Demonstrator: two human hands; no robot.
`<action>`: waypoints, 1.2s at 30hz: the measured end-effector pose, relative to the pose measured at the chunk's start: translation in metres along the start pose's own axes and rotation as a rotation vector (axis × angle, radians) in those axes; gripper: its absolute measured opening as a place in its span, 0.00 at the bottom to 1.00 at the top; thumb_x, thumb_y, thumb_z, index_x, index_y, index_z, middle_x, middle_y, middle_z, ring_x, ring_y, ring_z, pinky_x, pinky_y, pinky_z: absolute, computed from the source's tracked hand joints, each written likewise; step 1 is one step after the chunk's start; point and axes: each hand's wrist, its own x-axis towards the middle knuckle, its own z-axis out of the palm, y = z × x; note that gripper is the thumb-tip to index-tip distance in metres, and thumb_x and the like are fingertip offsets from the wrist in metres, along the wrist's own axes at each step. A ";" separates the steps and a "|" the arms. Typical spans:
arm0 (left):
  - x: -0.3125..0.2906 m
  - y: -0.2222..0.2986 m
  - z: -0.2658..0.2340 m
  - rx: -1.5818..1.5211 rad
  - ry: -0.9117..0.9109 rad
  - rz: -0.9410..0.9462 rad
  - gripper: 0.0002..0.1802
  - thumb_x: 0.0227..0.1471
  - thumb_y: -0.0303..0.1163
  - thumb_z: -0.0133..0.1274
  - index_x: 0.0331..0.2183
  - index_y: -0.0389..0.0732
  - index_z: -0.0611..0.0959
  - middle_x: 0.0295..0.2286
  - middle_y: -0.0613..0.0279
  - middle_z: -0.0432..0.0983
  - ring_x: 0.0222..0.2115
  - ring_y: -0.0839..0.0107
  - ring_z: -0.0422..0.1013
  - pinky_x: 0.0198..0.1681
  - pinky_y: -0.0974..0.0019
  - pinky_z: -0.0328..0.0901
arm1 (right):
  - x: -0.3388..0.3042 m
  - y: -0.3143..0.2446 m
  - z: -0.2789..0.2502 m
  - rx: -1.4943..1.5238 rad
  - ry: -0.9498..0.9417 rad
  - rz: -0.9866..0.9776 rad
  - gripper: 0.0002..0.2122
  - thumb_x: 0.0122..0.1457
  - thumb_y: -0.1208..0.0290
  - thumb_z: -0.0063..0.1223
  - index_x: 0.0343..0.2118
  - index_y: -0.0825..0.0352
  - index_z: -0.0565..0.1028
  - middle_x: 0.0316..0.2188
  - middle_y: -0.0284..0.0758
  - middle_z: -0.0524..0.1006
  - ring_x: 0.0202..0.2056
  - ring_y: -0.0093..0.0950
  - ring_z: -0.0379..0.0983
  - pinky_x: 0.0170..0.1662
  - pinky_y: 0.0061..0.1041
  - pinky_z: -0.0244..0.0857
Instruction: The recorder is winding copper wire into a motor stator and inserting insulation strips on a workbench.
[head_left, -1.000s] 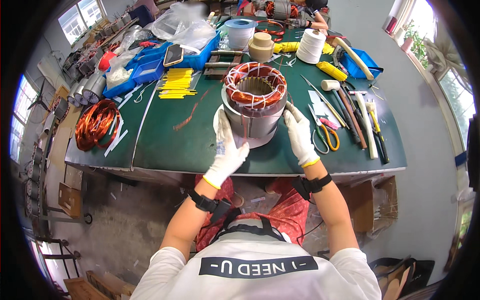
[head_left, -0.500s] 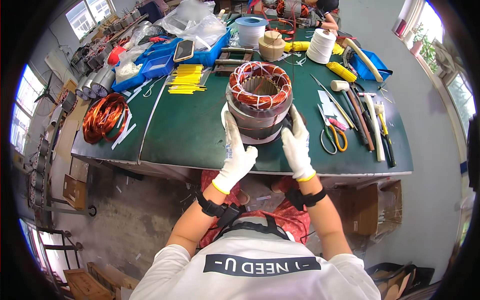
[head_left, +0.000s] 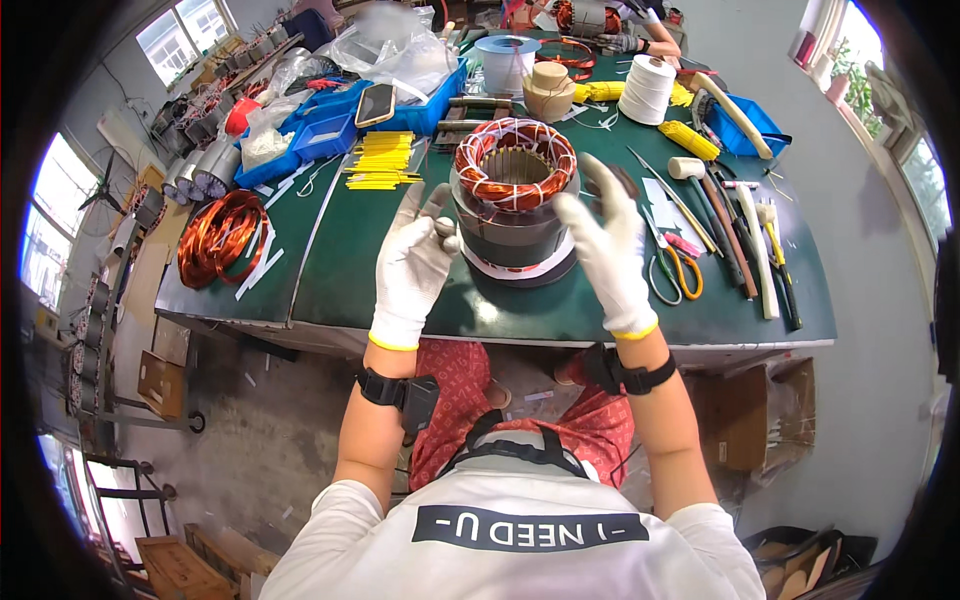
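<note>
A motor stator (head_left: 512, 232), a grey metal ring with orange copper windings laced in white cord on top, stands upright on the green table near its front edge. White material and some copper show around its bottom. My left hand (head_left: 412, 265), in a white glove with a yellow cuff, hovers at the stator's left side, apart from it, with fingers spread. Close by the stator's right side is my right hand (head_left: 612, 250), gloved the same way. Its fingers are apart and hold nothing; whether the thumb touches the metal I cannot tell.
Right of the stator lie scissors (head_left: 684, 274), a white-headed mallet (head_left: 687, 169) and several other tools. Copper coils (head_left: 222, 238) are at the left, with yellow strips (head_left: 383, 155) nearer. Behind stand a white cord spool (head_left: 648, 90) and blue bins (head_left: 325, 135). A person's arm (head_left: 660, 40) shows across the table.
Both hands have come off the stator's sides and opened outward, the left one farther. The stator has settled from a slight tilt to upright.
</note>
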 end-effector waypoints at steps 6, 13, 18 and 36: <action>-0.009 -0.014 0.010 1.098 0.469 0.627 0.34 0.52 0.21 0.55 0.60 0.41 0.65 0.52 0.57 0.66 0.41 0.70 0.71 0.45 0.65 0.67 | -0.010 0.016 0.009 -0.092 -0.065 0.008 0.12 0.52 0.69 0.65 0.37 0.68 0.80 0.40 0.41 0.77 0.42 0.31 0.73 0.50 0.31 0.63; 0.028 -0.032 0.080 1.886 -0.383 0.979 0.35 0.46 0.29 0.58 0.57 0.36 0.70 0.54 0.47 0.68 0.57 0.49 0.62 0.61 0.50 0.55 | -0.048 0.017 -0.008 0.282 0.026 0.232 0.06 0.56 0.74 0.63 0.34 0.70 0.81 0.36 0.35 0.78 0.39 0.22 0.72 0.45 0.23 0.66; 0.046 -0.040 0.068 2.017 -0.386 0.914 0.32 0.44 0.37 0.60 0.53 0.41 0.75 0.33 0.57 0.74 0.39 0.56 0.68 0.52 0.52 0.58 | -0.036 0.012 -0.045 0.335 0.095 0.310 0.07 0.56 0.75 0.64 0.36 0.72 0.81 0.34 0.31 0.80 0.36 0.19 0.73 0.43 0.20 0.66; 0.055 -0.030 0.050 1.930 -0.353 0.928 0.32 0.43 0.38 0.64 0.52 0.46 0.78 0.44 0.58 0.75 0.48 0.52 0.65 0.57 0.51 0.56 | -0.033 0.023 0.020 0.401 0.066 0.264 0.12 0.60 0.72 0.58 0.44 0.71 0.79 0.36 0.33 0.80 0.36 0.20 0.73 0.42 0.22 0.68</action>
